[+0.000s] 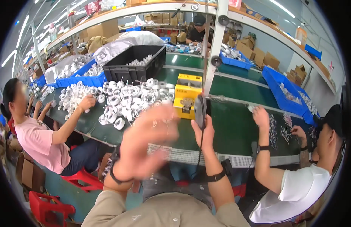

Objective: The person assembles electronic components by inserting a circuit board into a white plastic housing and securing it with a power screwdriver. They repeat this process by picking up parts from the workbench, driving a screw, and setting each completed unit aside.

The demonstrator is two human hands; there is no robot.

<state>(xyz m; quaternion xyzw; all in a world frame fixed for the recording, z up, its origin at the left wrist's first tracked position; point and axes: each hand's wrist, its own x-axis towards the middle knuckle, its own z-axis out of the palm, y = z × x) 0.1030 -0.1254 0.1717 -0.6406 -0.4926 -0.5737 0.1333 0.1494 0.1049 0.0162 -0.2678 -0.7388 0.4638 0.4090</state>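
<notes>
My right hand (204,133) is raised over the green workbench (236,125) and grips a black computer mouse (200,110), whose thin cord hangs down along my forearm. My left hand (145,142) is lifted in front of me, blurred by motion, fingers spread and holding nothing. Beyond it lies a heap of white coiled cables (126,100). A yellow box-shaped device (187,96) stands just behind the mouse.
A black crate (135,62) and blue bins (283,92) sit on the bench. A person in pink (43,140) sits at the left, reaching into the coils; a person in white (292,181) works at the right. A white post (212,49) rises behind the yellow device. Red stools (50,208) stand lower left.
</notes>
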